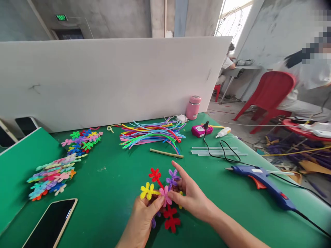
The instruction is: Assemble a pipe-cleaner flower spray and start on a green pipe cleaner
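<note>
Low in the middle of the head view, both hands are on a cluster of fuzzy pipe-cleaner flowers. At its centre is a pink flower (165,196), with red, yellow and purple ones around it. My left hand (141,217) grips the cluster from the left, thumb against the pink flower. From the right, my right hand (190,196) pinches it, thumb at the pink flower's edge and index finger stretched upward. A red flower (172,219) hangs below the hands. Where the stems meet is hidden by the fingers.
Loose pipe cleaners (152,134) lie behind the hands, near glue sticks (214,151). A blue glue gun (263,181) with a cord is at right. Finished flowers (55,175) and a phone (50,224) lie left. A pink flask (193,107) stands by the white partition (111,79).
</note>
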